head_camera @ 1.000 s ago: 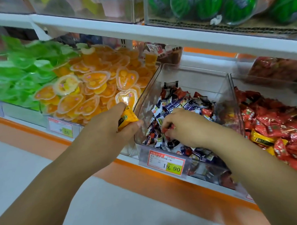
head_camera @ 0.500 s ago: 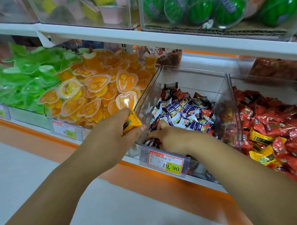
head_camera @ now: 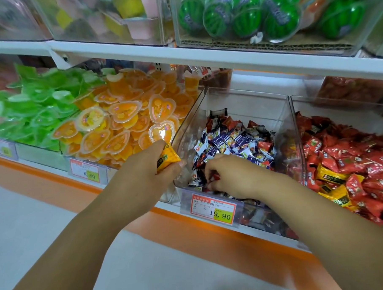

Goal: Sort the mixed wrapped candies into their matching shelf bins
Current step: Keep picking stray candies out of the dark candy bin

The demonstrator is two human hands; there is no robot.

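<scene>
- The left hand (head_camera: 148,177) has stayed at the left wall of the middle bin (head_camera: 245,103). Its fingers and thumb are curled round a yellow candy (head_camera: 168,158), which it holds just outside the bin.
- The right hand (head_camera: 231,176) has gone from the top of the pile down to the front of this bin. Its fingertips now pinch a red candy (head_camera: 216,177) among the purple-and-white candies (head_camera: 230,141). I judge that one more stray piece is found, but it is not yet lifted out.
- Both held pieces probably belong in the right bin (head_camera: 342,104), where red wrappers (head_camera: 351,159) and some yellow wrappers (head_camera: 330,176) lie together.
- Around: green jelly cups (head_camera: 31,112) and orange heart cups (head_camera: 124,126) are on the left, and a price tag (head_camera: 213,209) is on the front of the middle bin.
- The tall clear wall (head_camera: 296,144) between the two bins stands in the way, so the hands must pass over it.
</scene>
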